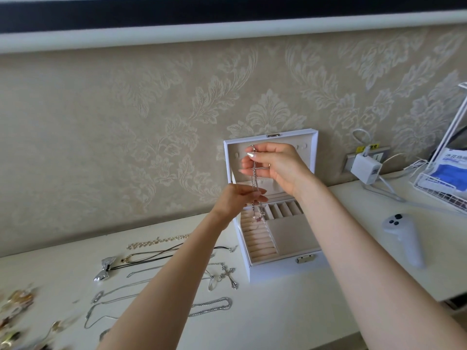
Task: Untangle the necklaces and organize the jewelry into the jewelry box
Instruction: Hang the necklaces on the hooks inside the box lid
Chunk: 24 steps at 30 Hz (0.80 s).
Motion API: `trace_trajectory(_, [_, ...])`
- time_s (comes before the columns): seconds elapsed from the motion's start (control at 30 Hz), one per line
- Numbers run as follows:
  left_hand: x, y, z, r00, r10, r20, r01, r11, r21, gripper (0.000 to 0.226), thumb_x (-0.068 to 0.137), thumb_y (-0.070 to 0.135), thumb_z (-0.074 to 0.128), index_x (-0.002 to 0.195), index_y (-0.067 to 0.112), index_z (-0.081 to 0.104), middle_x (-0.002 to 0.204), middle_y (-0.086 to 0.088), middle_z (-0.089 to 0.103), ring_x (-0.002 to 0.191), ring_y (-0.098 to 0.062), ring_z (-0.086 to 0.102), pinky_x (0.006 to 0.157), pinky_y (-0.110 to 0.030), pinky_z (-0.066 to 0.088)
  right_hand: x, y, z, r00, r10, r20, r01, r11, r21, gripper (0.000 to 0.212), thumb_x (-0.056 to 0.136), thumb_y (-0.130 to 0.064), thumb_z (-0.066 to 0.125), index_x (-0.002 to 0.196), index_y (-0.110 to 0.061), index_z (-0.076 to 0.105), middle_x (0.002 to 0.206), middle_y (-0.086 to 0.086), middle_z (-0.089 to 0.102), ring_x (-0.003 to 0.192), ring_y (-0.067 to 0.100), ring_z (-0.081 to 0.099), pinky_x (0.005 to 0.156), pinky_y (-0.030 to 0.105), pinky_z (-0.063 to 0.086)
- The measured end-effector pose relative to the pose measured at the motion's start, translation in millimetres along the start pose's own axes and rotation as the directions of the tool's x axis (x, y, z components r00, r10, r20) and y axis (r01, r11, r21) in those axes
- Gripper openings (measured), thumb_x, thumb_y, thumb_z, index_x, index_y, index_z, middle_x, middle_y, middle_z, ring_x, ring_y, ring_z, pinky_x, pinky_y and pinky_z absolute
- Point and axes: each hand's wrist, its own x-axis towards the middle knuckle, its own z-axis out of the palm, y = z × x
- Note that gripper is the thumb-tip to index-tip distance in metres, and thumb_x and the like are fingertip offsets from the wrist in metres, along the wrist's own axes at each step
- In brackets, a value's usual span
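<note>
A white jewelry box (pixel 285 270) stands open against the wall, its lid upright with small hooks inside. In front of the lid my right hand (pixel 278 165) pinches the top of a thin silver necklace (pixel 254 183) that hangs straight down. My left hand (pixel 240 199) grips the same chain lower down, and a small pink pendant (pixel 258 218) dangles over the box's ring rolls. Left of the box, several necklaces lie spread on the table: a gold one (pixel 156 240), a black cord (pixel 151 256), a silver cross (pixel 228 274) and a thick silver chain (pixel 212 305).
A silver bow (pixel 104 269) and a blurred pile of small jewelry (pixel 17 306) lie at the far left. A white controller (pixel 404 238) rests right of the box. A plugged charger (pixel 366 170) with cable and a wire rack (pixel 442 183) sit at the back right.
</note>
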Motion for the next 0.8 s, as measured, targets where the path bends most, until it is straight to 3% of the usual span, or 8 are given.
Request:
trace_trajectory(0.23, [2.5, -3.6, -5.5, 0.987, -0.11, -0.12, 0.099, 0.991, -0.093, 0.018, 0.089, 0.007, 0.061, 0.104, -0.001, 0.068, 0.081, -0.005, 0.07, 0.052, 0.006, 0.057, 0.049, -0.006, 0.041, -1.3, -2.0, -3.7, 0.997, 0.075, -0.031, -0.071, 0.988, 0.137, 0.016, 0.087, 0.006, 0.058, 0.102, 0.011, 0.058, 0.089, 0.022, 0.065, 0.066, 0.021, 0.069, 0.058, 0.031, 0.057])
trace_trajectory(0.37, [3.8, -8.1, -6.7, 0.982, -0.134, -0.135, 0.128, 0.991, -0.047, 0.011, 0.086, 0.005, 0.065, 0.096, 0.0, 0.069, 0.073, -0.001, 0.07, 0.056, 0.0, 0.063, 0.053, -0.013, 0.047, -1.5, 0.2, -4.9, 0.993, 0.105, -0.053, -0.097, 0.987, 0.131, 0.024, 0.087, 0.005, 0.058, 0.109, 0.013, 0.057, 0.09, 0.021, 0.065, 0.06, 0.02, 0.068, 0.054, 0.027, 0.055])
trace_trajectory(0.43, [5.9, -10.7, -7.3, 0.98, -0.095, -0.177, 0.111, 0.99, 0.084, 0.003, 0.083, 0.008, 0.069, 0.086, 0.007, 0.07, 0.073, -0.003, 0.071, 0.061, -0.003, 0.065, 0.063, -0.021, 0.051, -1.2, 1.0, -6.0, 0.99, 0.121, -0.065, -0.112, 0.985, 0.127, 0.022, 0.087, 0.004, 0.059, 0.108, 0.012, 0.057, 0.088, 0.021, 0.065, 0.059, 0.02, 0.068, 0.053, 0.027, 0.055])
trace_trajectory(0.5, [8.4, -13.4, -8.3, 0.977, -0.025, -0.211, 0.095, 0.94, 0.327, 0.005, 0.079, 0.017, 0.074, 0.078, 0.018, 0.07, 0.076, 0.0, 0.073, 0.075, -0.007, 0.067, 0.074, -0.026, 0.051, -1.0, 1.7, -7.4, 0.986, 0.145, -0.086, -0.132, 0.982, 0.135, 0.014, 0.087, 0.001, 0.061, 0.099, 0.009, 0.058, 0.086, 0.021, 0.064, 0.055, 0.02, 0.066, 0.051, 0.027, 0.055])
trace_trajectory(0.57, [9.1, -15.3, -9.2, 0.973, -0.005, -0.232, 0.093, 0.923, 0.373, 0.009, 0.077, 0.018, 0.075, 0.074, 0.021, 0.068, 0.076, 0.0, 0.074, 0.081, -0.011, 0.067, 0.077, -0.026, 0.051, -0.7, 2.6, -9.4, 0.98, 0.164, -0.113, -0.148, 0.98, 0.136, 0.009, 0.088, -0.003, 0.062, 0.088, 0.005, 0.058, 0.084, 0.021, 0.063, 0.051, 0.02, 0.064, 0.049, 0.027, 0.055])
trace_trajectory(0.67, [6.4, -14.4, -12.2, 0.966, -0.105, -0.235, 0.121, 0.991, 0.054, 0.013, 0.081, 0.009, 0.071, 0.074, 0.016, 0.063, 0.069, 0.001, 0.072, 0.069, -0.009, 0.063, 0.061, -0.015, 0.047, 1.3, 5.3, -13.4, 0.966, 0.191, -0.175, -0.17, 0.977, 0.131, 0.016, 0.09, -0.01, 0.062, 0.079, 0.001, 0.056, 0.08, 0.02, 0.063, 0.045, 0.017, 0.062, 0.044, 0.023, 0.052])
trace_trajectory(0.73, [4.9, -10.7, -15.8, 0.965, -0.195, -0.177, 0.147, 0.957, -0.25, 0.013, 0.084, 0.002, 0.067, 0.076, 0.011, 0.06, 0.067, 0.001, 0.072, 0.062, -0.009, 0.059, 0.056, -0.013, 0.046, 3.1, 9.2, -17.7, 0.95, 0.222, -0.219, -0.192, 0.97, 0.147, 0.02, 0.091, -0.013, 0.061, 0.075, -0.003, 0.052, 0.079, 0.021, 0.063, 0.043, 0.017, 0.062, 0.041, 0.021, 0.049])
trace_trajectory(0.8, [5.7, -8.7, -19.4, 0.966, -0.223, -0.134, 0.152, 0.902, -0.405, 0.012, 0.086, -0.002, 0.062, 0.079, 0.007, 0.061, 0.07, -0.001, 0.072, 0.06, -0.007, 0.062, 0.058, -0.014, 0.05, 4.6, 15.1, -22.7, 0.933, 0.266, -0.243, -0.23, 0.959, 0.169, 0.023, 0.092, -0.014, 0.06, 0.074, -0.005, 0.048, 0.079, 0.023, 0.063, 0.045, 0.018, 0.062, 0.038, 0.018, 0.046])
